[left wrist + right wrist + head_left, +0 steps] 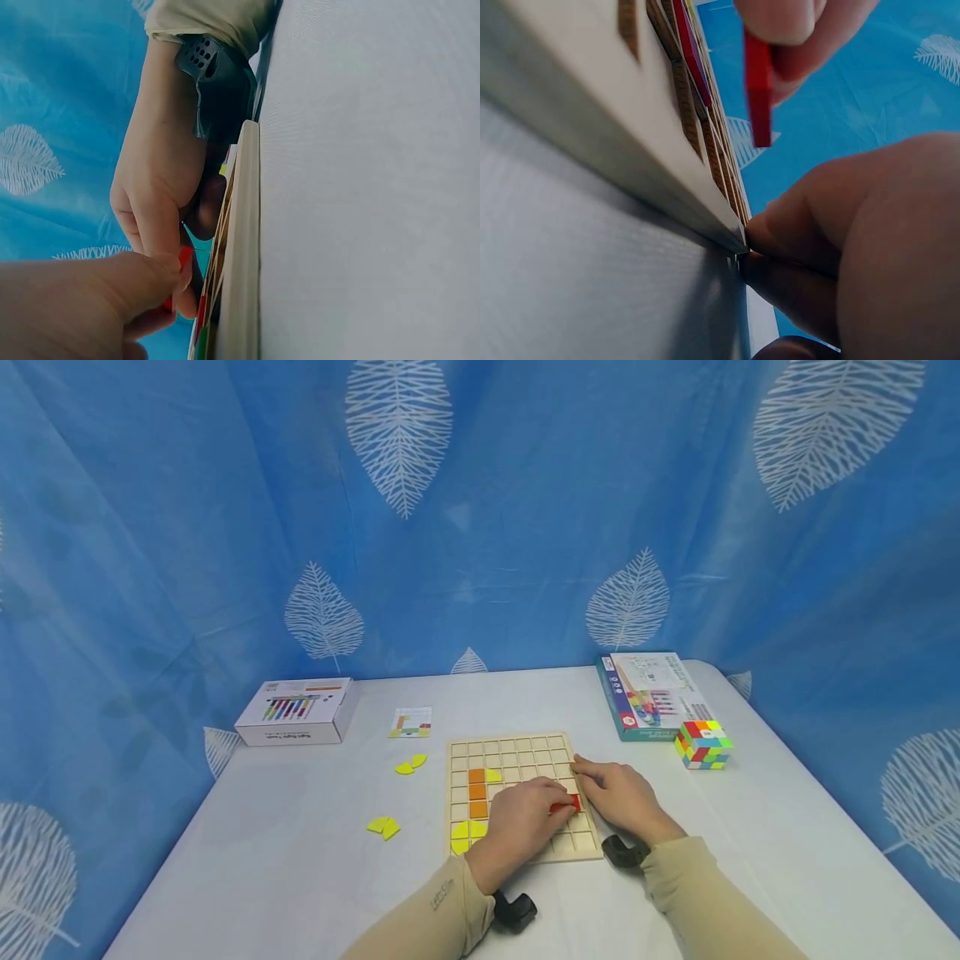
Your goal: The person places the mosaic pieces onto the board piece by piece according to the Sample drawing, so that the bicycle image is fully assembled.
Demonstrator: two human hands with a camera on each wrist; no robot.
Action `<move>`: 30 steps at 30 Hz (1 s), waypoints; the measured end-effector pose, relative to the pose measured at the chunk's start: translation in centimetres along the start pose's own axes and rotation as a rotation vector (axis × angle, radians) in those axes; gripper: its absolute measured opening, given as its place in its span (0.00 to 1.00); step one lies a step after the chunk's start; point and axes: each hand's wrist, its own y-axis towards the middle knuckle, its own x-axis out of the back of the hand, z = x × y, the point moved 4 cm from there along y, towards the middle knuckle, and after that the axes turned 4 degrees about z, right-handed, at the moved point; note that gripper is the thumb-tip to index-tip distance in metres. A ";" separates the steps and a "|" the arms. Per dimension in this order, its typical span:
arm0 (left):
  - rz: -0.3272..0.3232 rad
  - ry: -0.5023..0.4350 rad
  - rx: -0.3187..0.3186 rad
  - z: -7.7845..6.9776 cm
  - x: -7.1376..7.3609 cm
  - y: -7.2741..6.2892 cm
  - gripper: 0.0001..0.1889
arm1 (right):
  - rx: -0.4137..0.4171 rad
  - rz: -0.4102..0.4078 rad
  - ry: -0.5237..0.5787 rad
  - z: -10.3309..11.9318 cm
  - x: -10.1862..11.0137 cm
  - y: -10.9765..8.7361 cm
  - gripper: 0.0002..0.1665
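My left hand (525, 814) reaches over the right part of the wooden grid board (517, 746). Between its thumb and fingers it pinches a small red square tile (757, 90), lifted just above the board in the right wrist view. My right hand (622, 793) grips the board's right edge with thumb and fingertips. Another red tile (694, 56) sits in a board cell. Orange square tiles (477, 792) form a column on the left, with yellow quarter-round tiles (460, 831) below and one beside the top. My left hand hides part of the board's lower middle.
Loose yellow tiles (384, 826) lie left of the board, with more yellow pieces (411, 764) farther back. Behind them is a pattern card (411, 722). A white box (296, 712) stands back left; a game box (656, 693) and a colourful cube (703, 745) are back right.
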 end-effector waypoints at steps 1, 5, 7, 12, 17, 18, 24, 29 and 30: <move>0.000 0.007 -0.005 0.0 -0.1 0.0 0.04 | -0.004 0.001 -0.002 -0.1 0.0 0.0 0.22; 0.044 0.037 -0.004 0.1 -0.5 0.2 0.05 | -0.015 0.003 -0.004 -0.2 -0.1 0.1 0.22; 0.068 0.066 -0.004 0.2 -0.7 0.2 0.07 | -0.016 0.006 -0.001 -0.2 -0.1 0.1 0.22; 0.032 0.124 -0.056 -0.1 -0.4 -0.2 0.08 | -0.016 0.006 0.001 -0.1 -0.1 0.1 0.22; -0.013 0.159 -0.121 -0.3 -0.4 -0.7 0.06 | -0.014 0.013 0.005 -0.2 -0.2 0.1 0.22; -0.014 0.160 -0.130 -0.4 -0.4 -0.8 0.06 | -0.013 0.014 0.007 -0.2 -0.2 0.1 0.22; -0.011 0.162 -0.167 -0.6 -0.5 -0.9 0.07 | -0.008 0.011 0.005 -0.2 -0.1 0.1 0.22; -0.022 0.197 -0.184 -0.8 -0.4 -1.0 0.06 | 0.001 0.003 0.001 -0.1 -0.1 0.0 0.22; -0.030 0.204 -0.194 -0.8 -0.4 -1.0 0.06 | 0.002 0.002 0.001 -0.1 -0.1 0.0 0.22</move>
